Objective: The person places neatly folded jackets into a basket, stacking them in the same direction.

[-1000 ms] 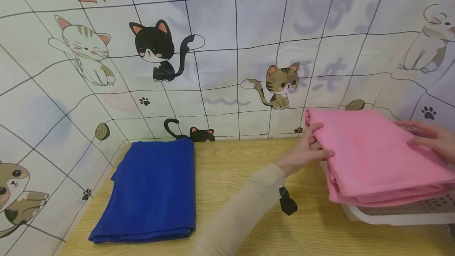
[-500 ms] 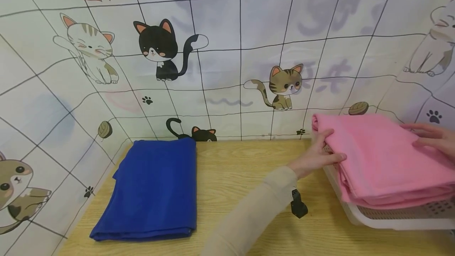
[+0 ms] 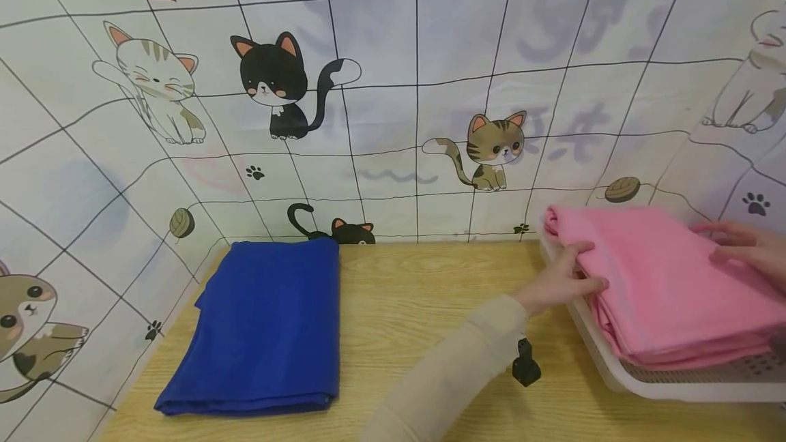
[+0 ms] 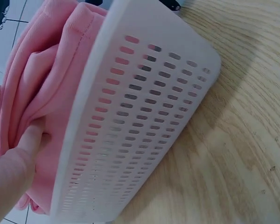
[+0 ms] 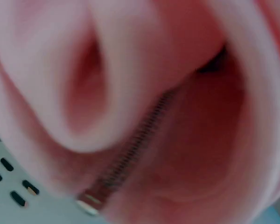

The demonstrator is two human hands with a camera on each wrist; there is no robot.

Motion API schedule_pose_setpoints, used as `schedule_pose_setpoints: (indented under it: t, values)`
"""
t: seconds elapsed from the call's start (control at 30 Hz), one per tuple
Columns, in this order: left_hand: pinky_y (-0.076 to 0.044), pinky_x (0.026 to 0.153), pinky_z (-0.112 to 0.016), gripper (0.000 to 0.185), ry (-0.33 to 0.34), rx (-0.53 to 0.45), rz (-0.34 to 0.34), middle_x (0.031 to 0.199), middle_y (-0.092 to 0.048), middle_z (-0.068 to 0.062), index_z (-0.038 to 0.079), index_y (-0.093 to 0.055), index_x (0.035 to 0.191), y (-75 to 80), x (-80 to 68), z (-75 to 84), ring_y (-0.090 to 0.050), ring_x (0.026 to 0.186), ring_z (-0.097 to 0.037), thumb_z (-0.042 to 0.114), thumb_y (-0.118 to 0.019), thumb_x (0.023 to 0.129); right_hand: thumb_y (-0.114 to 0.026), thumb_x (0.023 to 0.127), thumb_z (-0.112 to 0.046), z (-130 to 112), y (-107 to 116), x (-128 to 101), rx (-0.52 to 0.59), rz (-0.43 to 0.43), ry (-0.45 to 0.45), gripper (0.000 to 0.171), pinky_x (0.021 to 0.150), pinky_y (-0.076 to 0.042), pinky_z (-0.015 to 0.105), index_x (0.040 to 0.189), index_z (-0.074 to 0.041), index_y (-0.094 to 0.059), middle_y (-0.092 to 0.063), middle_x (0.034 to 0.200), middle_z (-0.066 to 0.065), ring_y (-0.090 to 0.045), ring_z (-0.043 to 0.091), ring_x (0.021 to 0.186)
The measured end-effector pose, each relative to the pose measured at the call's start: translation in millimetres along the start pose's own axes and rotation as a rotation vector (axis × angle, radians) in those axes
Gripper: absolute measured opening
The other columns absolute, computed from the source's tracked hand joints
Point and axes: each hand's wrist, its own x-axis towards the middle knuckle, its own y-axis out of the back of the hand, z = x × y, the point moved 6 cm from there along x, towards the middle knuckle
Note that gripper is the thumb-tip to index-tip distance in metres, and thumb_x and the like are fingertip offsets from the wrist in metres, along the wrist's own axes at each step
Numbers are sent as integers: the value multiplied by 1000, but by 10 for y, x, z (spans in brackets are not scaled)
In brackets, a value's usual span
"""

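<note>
Two hands work one pink folded cloth (image 3: pixel 663 278), lower right of the head view. It lies in a white slotted basket (image 3: pixel 620 377) on the desk (image 3: pixel 417 305), its long axis running from the far left corner toward the near right edge of frame. The left hand (image 3: pixel 561 282) grips the cloth's left edge, thumb on top and fingers tucked under; the left wrist view shows a finger (image 4: pixel 30 140) pressed into the folds beside the basket wall (image 4: pixel 130 121). The right hand (image 3: pixel 746 244) rests on the cloth's far right side, fingers fairly straight, at the frame's edge; whether it pinches cannot be told. The right wrist view is a pink blur with a zipper (image 5: pixel 130 149). A blue folded cloth (image 3: pixel 264 326) lies lower left, well apart.
</note>
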Motion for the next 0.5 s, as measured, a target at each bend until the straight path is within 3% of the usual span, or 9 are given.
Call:
schedule_pose_setpoints:
  t: [0.07,0.1,0.13,0.2,0.27,0.37,0.43,0.5]
  values:
    - [-43,83,-17,61,15,65,7,115,-51,4,10,-36,145,-21,-6,-36,-49,93,-1,10,-65,92,-53,99,-27,18,-30,-1,-8,9,9,57,84,-36,60,146,-10,-26,-19,138,42,-38,50,115]
    - [-42,84,-17,61,26,95,10,117,-52,4,11,-37,145,-30,-11,-59,-49,94,-1,12,-66,92,-52,99,-26,19,-48,-6,-6,8,15,58,85,-35,64,144,-3,-24,-19,137,43,-31,58,116]
    - [-42,86,-17,60,37,123,14,120,-52,4,11,-38,145,-38,-19,-81,-49,96,-1,13,-67,91,-52,99,-24,19,-64,-9,2,10,20,55,85,-34,65,141,0,-26,-19,136,44,-30,59,116]
    - [-42,87,-18,61,59,164,14,123,-53,3,12,-39,145,-54,-42,-113,-50,97,-2,16,-67,91,-51,99,-22,15,-93,-18,13,8,33,40,84,-34,68,135,-11,-37,-21,132,46,-30,64,114]
    - [-42,87,-18,62,73,178,16,123,-54,3,13,-39,145,-62,-63,-135,-51,97,-2,17,-67,91,-51,100,-21,2,-113,-20,23,13,47,29,83,-35,65,125,-33,-42,-22,131,46,-29,65,113]
    - [-43,84,-17,63,73,174,31,120,-55,3,13,-39,145,-62,-86,-127,-51,94,-2,17,-68,90,-52,99,-20,-32,-129,-13,11,16,76,36,82,-38,53,117,-48,-39,-25,131,47,-31,64,113]
    - [-43,84,-16,63,67,169,44,123,-54,4,13,-40,145,-59,-95,-124,-51,94,-1,15,-69,89,-55,98,-20,-60,-143,-4,-6,17,87,33,79,-37,45,119,-42,-43,-27,130,47,-34,62,113]
    - [-43,84,-16,64,70,172,60,126,-53,5,13,-41,144,-53,-113,-119,-50,93,-1,13,-70,87,-58,96,-19,-85,-167,4,-14,11,92,30,76,-35,37,122,-26,-46,-30,129,48,-38,59,112]
